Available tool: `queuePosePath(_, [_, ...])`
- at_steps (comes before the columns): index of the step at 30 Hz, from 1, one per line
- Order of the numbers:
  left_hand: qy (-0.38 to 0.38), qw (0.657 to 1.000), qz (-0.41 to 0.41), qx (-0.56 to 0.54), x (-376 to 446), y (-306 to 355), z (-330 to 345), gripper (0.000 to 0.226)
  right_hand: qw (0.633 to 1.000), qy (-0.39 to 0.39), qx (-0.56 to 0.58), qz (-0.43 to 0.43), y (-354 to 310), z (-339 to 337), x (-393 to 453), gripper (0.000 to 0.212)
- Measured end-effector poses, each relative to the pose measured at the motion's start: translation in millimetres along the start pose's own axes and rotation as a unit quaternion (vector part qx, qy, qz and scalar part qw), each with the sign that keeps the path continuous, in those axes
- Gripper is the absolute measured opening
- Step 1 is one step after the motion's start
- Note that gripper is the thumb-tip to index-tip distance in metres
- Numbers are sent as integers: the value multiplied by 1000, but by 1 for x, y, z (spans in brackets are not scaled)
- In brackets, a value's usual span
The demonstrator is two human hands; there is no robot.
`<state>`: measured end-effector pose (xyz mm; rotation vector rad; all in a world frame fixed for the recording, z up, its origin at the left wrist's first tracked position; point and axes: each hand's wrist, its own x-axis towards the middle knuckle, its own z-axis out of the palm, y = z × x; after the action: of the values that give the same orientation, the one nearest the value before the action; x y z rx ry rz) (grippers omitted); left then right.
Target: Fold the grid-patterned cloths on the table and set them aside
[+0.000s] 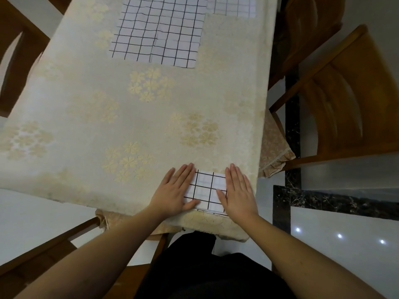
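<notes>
A small folded white cloth with a black grid (206, 189) lies at the near right edge of the table. My left hand (174, 189) presses flat on its left side with straight fingers. My right hand (238, 192) presses flat on its right side, fingers straight too. Farther back, a larger grid-patterned cloth (159, 29) lies spread flat on the table. Another grid cloth (234, 6) shows at the far right, cut off by the top of the view.
The table wears a cream tablecloth with pale gold flower clusters (129, 117). Wooden chairs stand at the right (345, 100), at the far left (15, 61) and below me (54, 251). The floor (336, 234) is glossy tile with dark marble strips.
</notes>
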<state>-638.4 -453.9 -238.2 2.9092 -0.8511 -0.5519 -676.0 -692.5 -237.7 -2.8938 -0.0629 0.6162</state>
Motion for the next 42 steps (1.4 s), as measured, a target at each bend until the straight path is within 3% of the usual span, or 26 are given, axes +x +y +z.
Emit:
queuePosePath(8, [-37, 997, -51, -34, 1, 14, -39, 92, 997, -35, 40, -51, 13, -40, -8, 100])
queuePosePath(15, [60, 985, -150, -63, -49, 74, -88, 68, 991, -43, 61, -109, -10, -89, -65, 64])
queuePosePath(20, [89, 979, -179, -38, -104, 115, -104, 82, 992, 22, 20, -125, -19, -109, -118, 62])
queuePosePath(27, [129, 964, -232, -27, -180, 157, -93, 74, 982, 49, -31, -180, -31, -105, -191, 65])
queuePosePath(33, [132, 955, -266, -27, -247, 175, -89, 76, 973, 34, -26, -229, -69, -96, -233, 86])
queuePosePath(42, [168, 924, -341, -45, -357, 150, -69, 65, 951, 41, -71, -298, -167, -85, -272, 77])
